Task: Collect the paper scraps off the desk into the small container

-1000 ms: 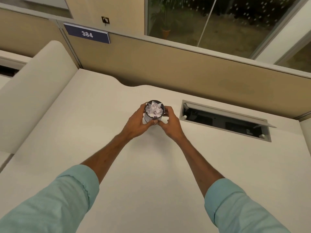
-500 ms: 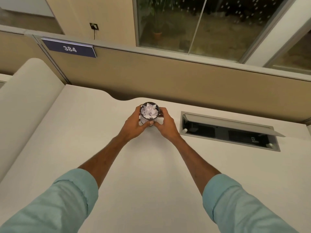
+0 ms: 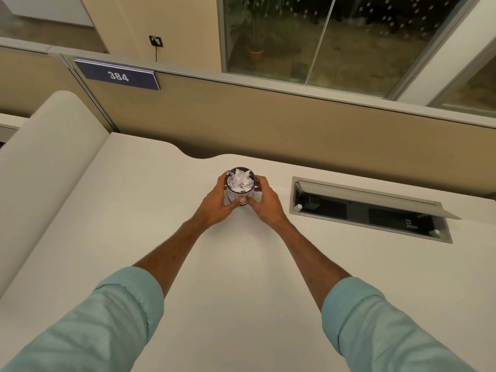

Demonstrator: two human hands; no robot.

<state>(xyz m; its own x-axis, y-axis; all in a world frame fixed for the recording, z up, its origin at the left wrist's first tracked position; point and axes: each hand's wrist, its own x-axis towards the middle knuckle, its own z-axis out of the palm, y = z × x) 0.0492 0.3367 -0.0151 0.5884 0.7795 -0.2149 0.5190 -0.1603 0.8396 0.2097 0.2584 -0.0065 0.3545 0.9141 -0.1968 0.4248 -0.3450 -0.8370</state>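
Observation:
A small round container (image 3: 239, 195) with a dark rim stands upright on the white desk (image 3: 134, 210), far out in front of me. It is filled to the brim with crumpled white paper scraps (image 3: 240, 181). My left hand (image 3: 217, 205) wraps its left side and my right hand (image 3: 264, 202) wraps its right side, thumbs meeting at the front. I see no loose scraps on the desk surface.
An open cable hatch (image 3: 370, 210) with a raised lid is sunk into the desk right of the container. A beige partition (image 3: 295, 124) with a "384" sign (image 3: 118, 76) runs along the back. A rounded white divider (image 3: 45, 162) borders the left.
Both hands keep holding the container, which stays near the back of the desk. My head has tilted up a little, so more of the window and partition shows.

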